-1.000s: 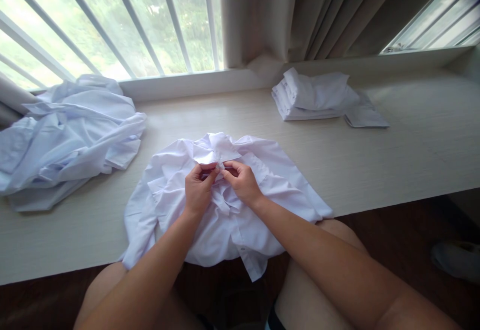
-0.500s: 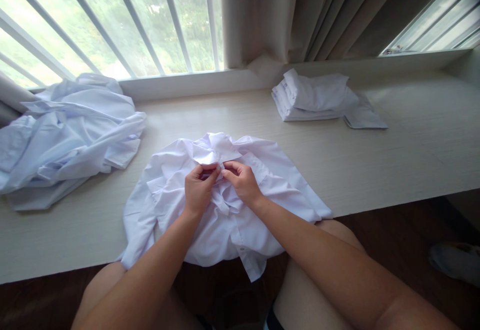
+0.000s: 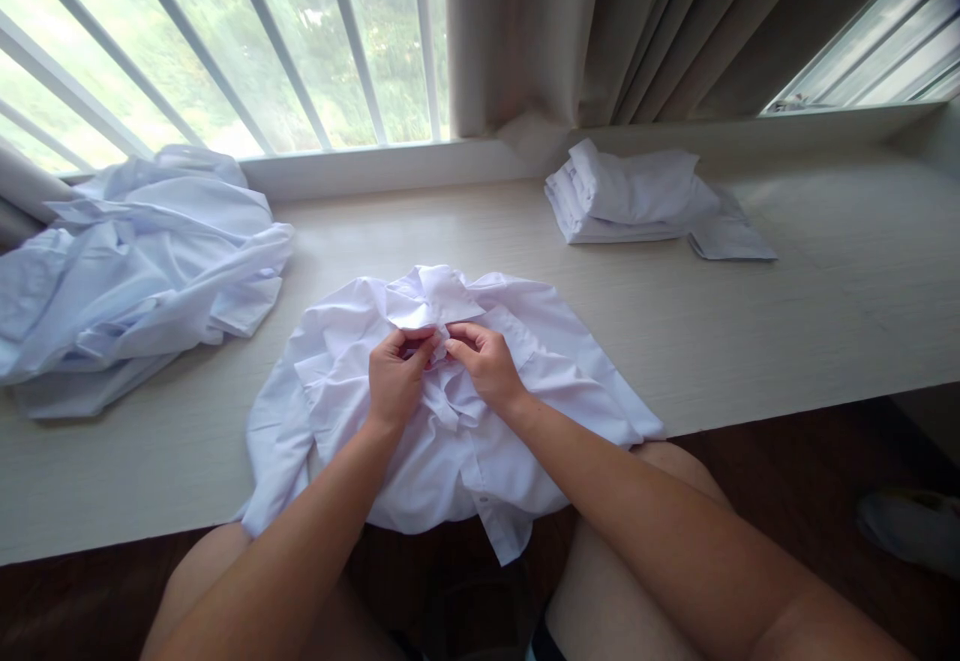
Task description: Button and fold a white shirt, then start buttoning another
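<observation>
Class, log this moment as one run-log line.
left hand: pinches shirt front | right hand: pinches shirt front | shirt: on counter

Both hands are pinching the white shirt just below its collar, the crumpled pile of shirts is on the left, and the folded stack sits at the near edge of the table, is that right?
Not quite. The folded stack sits at the far side of the table, by the window sill, as the head view shows. The rest holds: left hand and right hand pinch the white shirt below its collar, crumpled pile on the left.

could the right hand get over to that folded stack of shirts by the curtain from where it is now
Probably yes. The right hand pinches the white shirt near its collar; only bare tabletop lies between it and the folded stack, though it must let go first.
</observation>
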The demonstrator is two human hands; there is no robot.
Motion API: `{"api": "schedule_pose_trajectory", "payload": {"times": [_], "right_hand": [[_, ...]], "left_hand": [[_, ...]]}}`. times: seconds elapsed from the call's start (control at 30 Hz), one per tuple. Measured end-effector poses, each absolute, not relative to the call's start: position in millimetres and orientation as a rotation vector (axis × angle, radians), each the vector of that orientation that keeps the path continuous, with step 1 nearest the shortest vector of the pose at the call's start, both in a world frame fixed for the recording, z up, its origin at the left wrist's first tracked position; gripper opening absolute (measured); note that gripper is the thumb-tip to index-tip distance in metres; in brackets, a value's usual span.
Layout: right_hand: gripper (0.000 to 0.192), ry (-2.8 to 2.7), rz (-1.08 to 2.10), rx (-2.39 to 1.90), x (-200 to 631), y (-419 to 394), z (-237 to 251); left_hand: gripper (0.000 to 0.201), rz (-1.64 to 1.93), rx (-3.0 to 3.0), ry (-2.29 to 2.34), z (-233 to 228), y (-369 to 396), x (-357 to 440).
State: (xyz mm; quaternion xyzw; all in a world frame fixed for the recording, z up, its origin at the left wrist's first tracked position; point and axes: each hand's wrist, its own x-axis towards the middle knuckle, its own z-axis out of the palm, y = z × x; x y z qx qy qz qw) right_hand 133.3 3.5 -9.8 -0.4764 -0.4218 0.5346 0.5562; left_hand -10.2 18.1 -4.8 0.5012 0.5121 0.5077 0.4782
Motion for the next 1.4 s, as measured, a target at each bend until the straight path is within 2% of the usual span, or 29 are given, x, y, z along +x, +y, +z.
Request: {"api": "schedule_pose_trajectory", "payload": {"times": [0.43, 0.87, 1.4], "right_hand": [[0.034, -1.027, 1.263, -1.154, 133.6, 3.9, -12.8], [0.029, -1.052, 1.233, -1.125, 131.8, 3.0, -13.0], [0.033, -1.066, 1.225, -1.142, 132.0, 3.0, -11.6]], "left_hand": [[0.031, 1.252, 1.177, 1.222, -4.3, 19.0, -9.9], [0.035, 1.232, 1.174, 1.234, -2.1, 19.9, -9.3], [0.035, 1.220, 1.207, 1.262, -2.5, 20.3, -9.7]]}}
